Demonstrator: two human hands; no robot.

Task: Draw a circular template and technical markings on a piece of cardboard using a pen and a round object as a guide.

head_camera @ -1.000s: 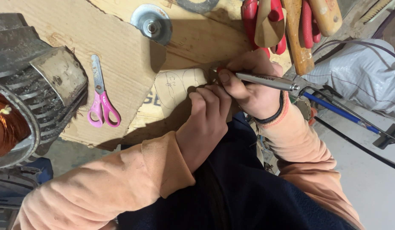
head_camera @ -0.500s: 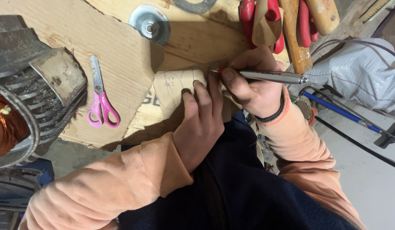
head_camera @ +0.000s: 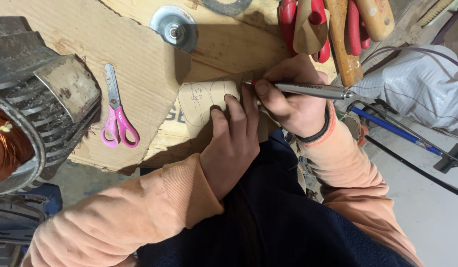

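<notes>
My left hand [head_camera: 234,143] presses flat on a small piece of tan cardboard [head_camera: 202,101] that has pen-drawn outlines on it. It lies on a wooden board [head_camera: 229,44]. My right hand [head_camera: 291,101] grips a silver pen [head_camera: 313,90], its tip touching the cardboard's right edge near my left fingertips. Both arms wear peach sleeves, and a dark band sits on my right wrist.
Pink-handled scissors [head_camera: 118,116] lie on a large cardboard sheet [head_camera: 90,44] at left. A grey electric motor with copper windings [head_camera: 26,109] fills the left edge. A metal disc [head_camera: 174,27] sits up top. Red-handled pliers [head_camera: 308,24] and wooden handles [head_camera: 345,47] lie at upper right.
The pen tip has shifted slightly along the cardboard's edge while my left hand slid a little over the piece, still holding it down.
</notes>
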